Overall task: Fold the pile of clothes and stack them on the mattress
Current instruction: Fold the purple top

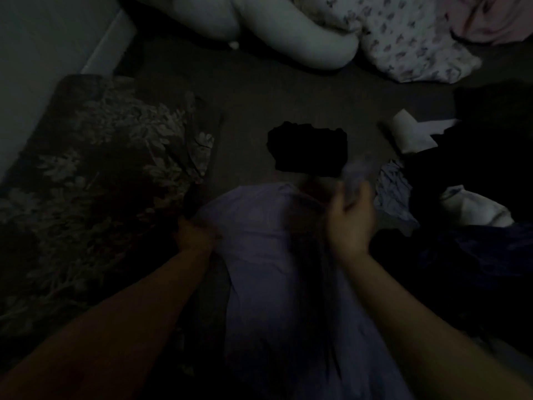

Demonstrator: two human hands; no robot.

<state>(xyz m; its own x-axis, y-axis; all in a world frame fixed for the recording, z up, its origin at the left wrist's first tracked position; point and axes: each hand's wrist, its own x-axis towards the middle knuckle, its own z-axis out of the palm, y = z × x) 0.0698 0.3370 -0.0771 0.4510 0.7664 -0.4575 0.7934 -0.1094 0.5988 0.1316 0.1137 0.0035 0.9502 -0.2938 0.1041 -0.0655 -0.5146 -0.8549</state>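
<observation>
The room is dim. A pale lilac garment (268,255) lies spread in front of me on the brown mattress (248,93). My left hand (196,235) grips its left edge. My right hand (350,217), blurred by motion, holds a bunched piece of the same lilac fabric lifted at the garment's upper right. A folded black garment (308,153) lies flat just beyond. To the right a dark pile of clothes (476,183) holds white and pale blue pieces.
A floral dark cushion (101,174) lies on the left beside the wall. A white bolster pillow (288,33) and a printed white pillow (409,44) lie at the far edge. A pink cloth (496,18) sits at top right.
</observation>
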